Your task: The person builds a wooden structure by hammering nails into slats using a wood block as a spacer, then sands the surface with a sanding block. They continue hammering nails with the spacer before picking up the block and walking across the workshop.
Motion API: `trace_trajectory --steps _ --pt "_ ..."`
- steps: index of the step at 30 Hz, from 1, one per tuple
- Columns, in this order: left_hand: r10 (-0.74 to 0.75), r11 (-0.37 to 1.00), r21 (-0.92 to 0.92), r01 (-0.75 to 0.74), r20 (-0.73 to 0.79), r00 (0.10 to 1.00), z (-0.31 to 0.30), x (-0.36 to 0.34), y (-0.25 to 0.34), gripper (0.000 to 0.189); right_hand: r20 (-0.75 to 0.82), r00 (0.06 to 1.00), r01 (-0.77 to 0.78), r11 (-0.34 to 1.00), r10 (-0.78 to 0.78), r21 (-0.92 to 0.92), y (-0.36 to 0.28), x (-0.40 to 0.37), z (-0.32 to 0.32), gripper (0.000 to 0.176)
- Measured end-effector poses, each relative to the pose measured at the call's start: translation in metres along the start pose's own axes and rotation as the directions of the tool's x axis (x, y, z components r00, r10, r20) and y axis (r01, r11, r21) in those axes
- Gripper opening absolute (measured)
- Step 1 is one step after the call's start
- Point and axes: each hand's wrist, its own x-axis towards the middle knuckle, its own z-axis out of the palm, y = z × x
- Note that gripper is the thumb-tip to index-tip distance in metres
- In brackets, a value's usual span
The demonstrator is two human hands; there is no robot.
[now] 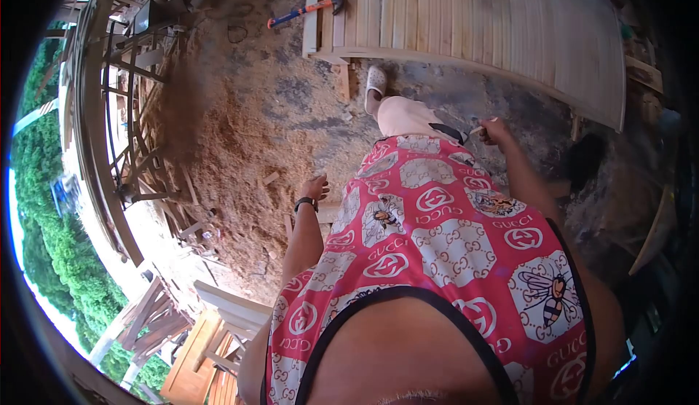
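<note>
My left hand (315,188), with a dark band at the wrist, hangs over the sawdust-covered floor, its fingers slightly apart and nothing visible in them. On the right, my right hand (495,131) is closed round a small pale object (477,130), too small to name. It is beside my light trousers (411,117), near a dark strip at the pocket. A hammer (306,10) with an orange and blue handle lies across the left edge of a slatted wooden panel (466,22), its head on the slats. Neither hand touches the hammer or panel.
My shoe (376,81) stands close to the panel's near edge. Stacked wooden frames and poles (138,99) line the left side. Lower left are a wooden piece of furniture (193,358) and scrap wood (149,321). Sawdust (226,143) and small offcuts cover the floor.
</note>
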Motion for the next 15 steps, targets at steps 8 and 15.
trace_trajectory --steps 8,15 --pt "0.025 0.996 0.093 -0.017 -0.079 0.997 -0.099 -0.004 0.129 0.049 0.069 0.997 -0.017 0.999 0.019 -0.03 -0.109 0.027 0.071 0.02" --pt "0.214 0.97 0.137 -0.202 -0.077 0.974 -0.166 0.022 0.292 0.047 0.063 0.992 0.104 0.993 -0.108 0.059 -0.212 0.051 0.092 0.026"
